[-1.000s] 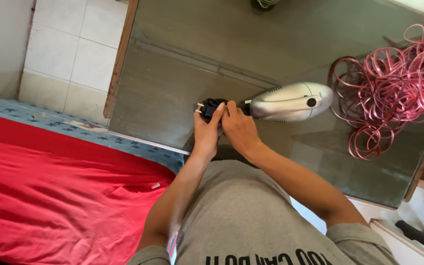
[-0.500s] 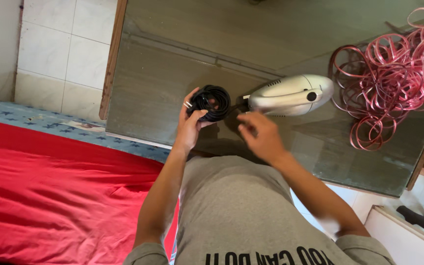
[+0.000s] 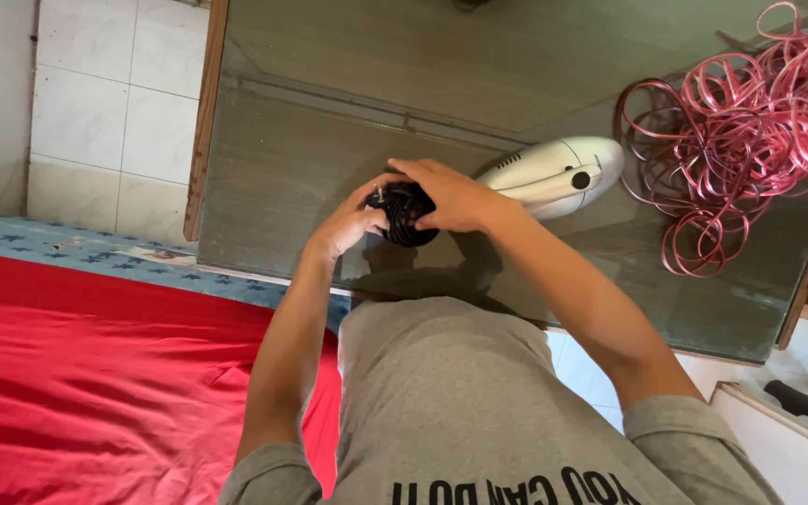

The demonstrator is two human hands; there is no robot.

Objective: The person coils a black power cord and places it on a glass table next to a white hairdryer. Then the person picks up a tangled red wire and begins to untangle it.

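Over the table: both hands meet above a glass-topped table with a wooden frame [image 3: 264,168], close to its near edge.
Left hand: the left hand [image 3: 353,224] is curled around the left side of a coiled bundle of black power cord [image 3: 404,213], fingers closed on it from below and the side.
Right hand: the right hand [image 3: 451,198] lies over the top and right side of the same bundle, fingers bent down across it, thumb side toward the body; it grips the coil too.
Cord: the bundle is held just above the glass, between the two palms; a small pale plug prong shows at its upper left edge.
Appliance: a silver-white handheld vacuum cleaner with a dark round button [image 3: 554,173] lies on its side on the glass, just beside the right hand.
Far right: a loose tangle of pink plastic strapping [image 3: 741,122] is heaped on the table, near the vacuum but apart from it.
Left of the table: a red bedsheet [image 3: 95,374] covers a blue star-patterned mattress [image 3: 77,245]; white floor tiles [image 3: 114,112] show beyond.
Foreground: the person's grey shirt [image 3: 451,402] fills the lower middle.
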